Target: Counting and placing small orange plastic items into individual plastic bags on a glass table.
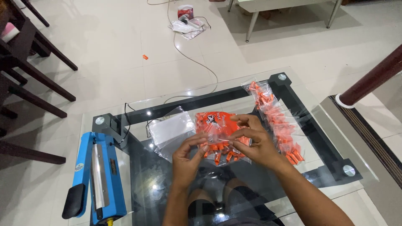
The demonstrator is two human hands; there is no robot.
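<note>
My left hand (pixel 188 155) and my right hand (pixel 253 141) hold a small clear plastic bag (pixel 220 133) between them, over a glass table (pixel 138 184). Fingers of both hands pinch the bag's edges. Right beneath it lies an open orange packet (pixel 211 120) of small orange sweets, with several spilling out toward me (pixel 222 157). A stack of empty clear bags (pixel 171 129) lies to the left of my hands.
A blue heat sealer (pixel 98 175) stands at the table's left edge, its cable running off to the floor. A long clear bag of orange sweets (pixel 276 119) lies at the right. Dark wooden chairs (pixel 25 62) stand left; a white table (pixel 289 8) and floor clutter (pixel 187 23) are beyond.
</note>
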